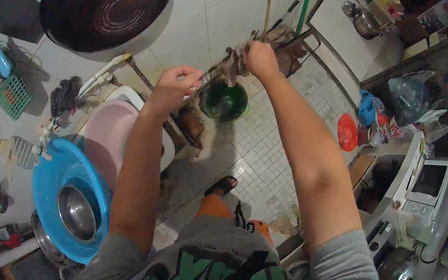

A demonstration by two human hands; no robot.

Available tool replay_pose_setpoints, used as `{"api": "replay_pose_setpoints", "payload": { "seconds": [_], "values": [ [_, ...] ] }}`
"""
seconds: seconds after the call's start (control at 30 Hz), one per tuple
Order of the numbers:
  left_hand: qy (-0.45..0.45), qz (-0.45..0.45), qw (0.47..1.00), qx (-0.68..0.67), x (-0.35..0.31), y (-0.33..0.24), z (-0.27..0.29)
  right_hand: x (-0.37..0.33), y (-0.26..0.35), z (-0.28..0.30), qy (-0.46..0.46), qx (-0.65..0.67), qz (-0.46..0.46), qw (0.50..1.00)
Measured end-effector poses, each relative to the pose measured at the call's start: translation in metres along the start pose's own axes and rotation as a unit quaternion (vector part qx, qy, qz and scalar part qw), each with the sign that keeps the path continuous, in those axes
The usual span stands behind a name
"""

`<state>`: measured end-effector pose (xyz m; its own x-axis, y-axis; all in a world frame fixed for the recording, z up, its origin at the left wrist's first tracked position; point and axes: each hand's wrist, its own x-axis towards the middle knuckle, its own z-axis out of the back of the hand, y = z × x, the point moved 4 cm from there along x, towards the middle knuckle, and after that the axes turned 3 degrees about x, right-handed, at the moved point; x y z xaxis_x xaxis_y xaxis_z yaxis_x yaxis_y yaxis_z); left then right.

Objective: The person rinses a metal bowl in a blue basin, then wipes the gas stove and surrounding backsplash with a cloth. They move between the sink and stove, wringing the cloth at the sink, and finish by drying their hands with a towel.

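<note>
My right hand (pixel 261 59) is closed on a greyish, ragged cloth (pixel 237 65) that looks like a rag or mop strands. Its lower end hangs over a green bucket (pixel 224 102) on the floor. To the left, my left hand (pixel 176 87) is closed too, its fingers curled round a narrow greyish piece at the near-left end of what seems to be the same cloth. The dim, smeared picture does not show clearly how the two ends join. Inside the bucket it is dark, and its contents cannot be made out.
Left of me stand a pink basin (pixel 107 136) and a blue basin (pixel 49 171) holding a metal bowl (pixel 76 211). A large black wok (pixel 114 2) hangs on the tiled wall. Stick handles (pixel 305 6) lean beyond my hands. A counter with a white microwave (pixel 427 187) runs along the right.
</note>
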<state>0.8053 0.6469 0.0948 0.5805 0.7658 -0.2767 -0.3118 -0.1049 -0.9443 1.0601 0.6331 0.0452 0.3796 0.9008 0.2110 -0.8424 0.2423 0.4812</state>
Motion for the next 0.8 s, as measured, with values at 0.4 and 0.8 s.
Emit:
{"api": "replay_pose_setpoints", "payload": {
  "seconds": [0.4, 0.8],
  "values": [
    [0.033, -0.104, 0.977, 0.182, 0.0, -0.003, -0.053, -0.066, 0.013, 0.074, -0.078, 0.153, 0.009, 0.985],
    [0.548, -0.251, 0.772, 0.199, -0.109, 0.051, -0.357, -0.44, -0.081, 0.181, -0.33, 0.306, -0.307, 0.838]
  ]
}}
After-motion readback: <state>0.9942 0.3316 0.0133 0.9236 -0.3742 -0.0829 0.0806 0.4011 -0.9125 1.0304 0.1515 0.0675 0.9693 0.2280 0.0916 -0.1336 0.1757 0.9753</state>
